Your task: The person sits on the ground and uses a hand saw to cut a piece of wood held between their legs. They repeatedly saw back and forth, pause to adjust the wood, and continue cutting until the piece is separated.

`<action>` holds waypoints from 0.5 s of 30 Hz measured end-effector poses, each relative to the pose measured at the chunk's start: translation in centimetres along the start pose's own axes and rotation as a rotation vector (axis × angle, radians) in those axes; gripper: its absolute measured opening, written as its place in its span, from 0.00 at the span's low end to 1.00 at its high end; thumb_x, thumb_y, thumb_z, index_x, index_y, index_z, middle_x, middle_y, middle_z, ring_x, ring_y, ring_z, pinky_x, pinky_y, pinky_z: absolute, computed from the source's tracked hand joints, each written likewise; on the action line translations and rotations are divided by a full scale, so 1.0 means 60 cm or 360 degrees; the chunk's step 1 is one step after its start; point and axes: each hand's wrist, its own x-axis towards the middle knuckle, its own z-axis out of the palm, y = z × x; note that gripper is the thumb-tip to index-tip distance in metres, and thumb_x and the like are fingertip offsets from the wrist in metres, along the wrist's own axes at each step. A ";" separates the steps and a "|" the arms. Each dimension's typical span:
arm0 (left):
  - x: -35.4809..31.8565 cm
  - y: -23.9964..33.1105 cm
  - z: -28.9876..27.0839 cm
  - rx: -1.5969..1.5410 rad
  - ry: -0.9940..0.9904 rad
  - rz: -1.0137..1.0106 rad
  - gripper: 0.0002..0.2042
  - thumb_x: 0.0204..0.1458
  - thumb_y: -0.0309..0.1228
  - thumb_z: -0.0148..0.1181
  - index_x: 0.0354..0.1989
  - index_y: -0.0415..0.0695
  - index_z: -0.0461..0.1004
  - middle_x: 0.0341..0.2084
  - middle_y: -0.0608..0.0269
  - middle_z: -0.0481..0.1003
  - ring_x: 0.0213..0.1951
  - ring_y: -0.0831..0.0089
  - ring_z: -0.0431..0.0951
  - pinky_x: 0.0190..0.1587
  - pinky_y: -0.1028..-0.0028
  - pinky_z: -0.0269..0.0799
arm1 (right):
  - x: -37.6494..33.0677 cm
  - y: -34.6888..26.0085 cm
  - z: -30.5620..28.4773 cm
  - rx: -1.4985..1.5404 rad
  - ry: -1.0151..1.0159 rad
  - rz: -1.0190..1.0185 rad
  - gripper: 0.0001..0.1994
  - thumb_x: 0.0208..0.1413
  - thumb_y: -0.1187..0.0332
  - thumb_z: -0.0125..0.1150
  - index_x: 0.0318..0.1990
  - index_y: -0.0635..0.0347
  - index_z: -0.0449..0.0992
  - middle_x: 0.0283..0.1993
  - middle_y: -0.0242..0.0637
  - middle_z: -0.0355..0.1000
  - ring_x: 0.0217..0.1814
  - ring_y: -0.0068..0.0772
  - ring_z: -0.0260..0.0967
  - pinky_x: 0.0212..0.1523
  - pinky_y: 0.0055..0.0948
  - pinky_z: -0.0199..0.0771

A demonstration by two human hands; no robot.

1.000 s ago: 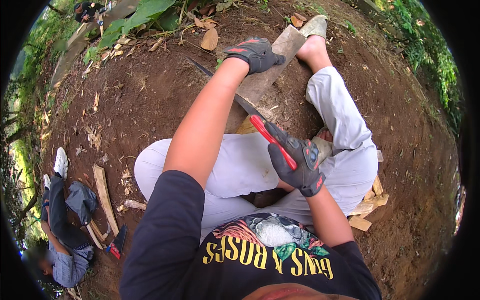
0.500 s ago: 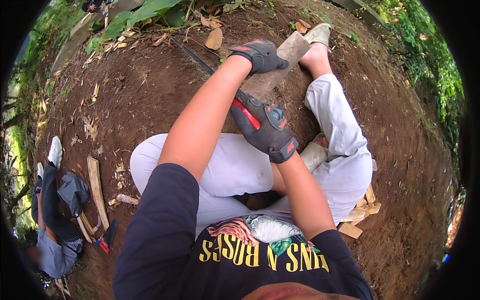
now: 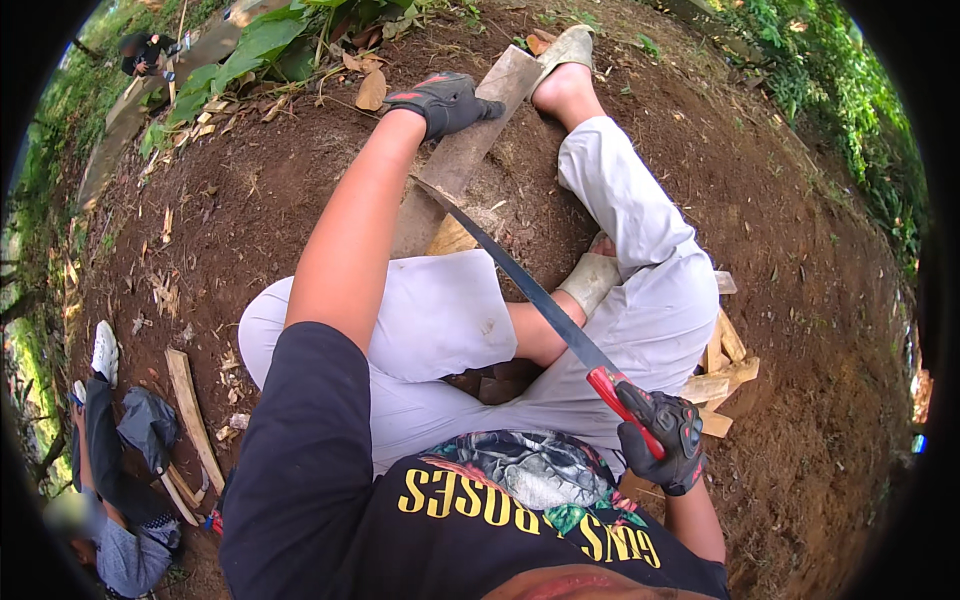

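My gloved left hand [image 3: 445,105] is closed over the edge of a weathered wooden board [image 3: 465,158], its thumb stretched across the top face. The board lies slanted in front of my legs, its far end close to my foot. Back by my right hip, my gloved right hand [image 3: 662,440] is wrapped round the red handle of a handsaw [image 3: 530,285]. The long dark blade slopes across my lower legs, with its tip at the board's right edge. A paler piece of wood [image 3: 453,237] shows beside the board's near end.
Cut wood pieces [image 3: 728,375] are heaped right of my thigh. At left a co-worker [image 3: 130,545] sits near a long wood strip [image 3: 195,415] and a dark bag [image 3: 148,428]. Another person [image 3: 145,55] is far off at top left. Large leaves [image 3: 265,55] edge the brown soil.
My right hand has drawn the saw back toward my right hip, baring the blade across my legs. My left hand stays on the board; the view has shifted slightly.
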 end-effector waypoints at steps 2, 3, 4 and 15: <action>-0.002 -0.012 0.002 0.0002 0.0063 0.0071 0.33 0.62 0.57 0.62 0.65 0.41 0.78 0.53 0.47 0.84 0.54 0.55 0.86 0.56 0.56 0.79 | 0.012 0.004 0.006 -0.0008 0.0062 0.0002 0.28 0.52 0.69 0.70 0.64 0.56 0.81 0.31 0.42 0.79 0.30 0.47 0.79 0.33 0.44 0.80; -0.002 -0.021 0.002 0.0001 0.0056 0.0152 0.33 0.62 0.56 0.62 0.65 0.42 0.78 0.54 0.48 0.84 0.54 0.55 0.86 0.56 0.56 0.79 | 0.032 0.010 0.012 0.0002 0.0063 -0.0011 0.28 0.52 0.68 0.71 0.64 0.55 0.81 0.31 0.42 0.79 0.30 0.47 0.79 0.33 0.44 0.79; 0.000 -0.030 0.000 -0.0002 0.0053 0.0232 0.32 0.62 0.55 0.63 0.65 0.42 0.79 0.54 0.49 0.84 0.54 0.55 0.86 0.56 0.56 0.79 | 0.052 0.016 0.017 0.0008 0.0071 -0.0027 0.28 0.52 0.68 0.72 0.64 0.55 0.81 0.31 0.41 0.79 0.29 0.48 0.79 0.33 0.44 0.79; -0.016 -0.029 -0.009 0.0248 0.0029 0.0214 0.31 0.61 0.55 0.62 0.62 0.41 0.78 0.56 0.46 0.82 0.58 0.51 0.82 0.60 0.55 0.77 | 0.365 -0.001 0.199 0.0065 0.0279 -0.0446 0.25 0.63 0.61 0.65 0.68 0.47 0.78 0.47 0.40 0.85 0.34 0.43 0.83 0.34 0.43 0.81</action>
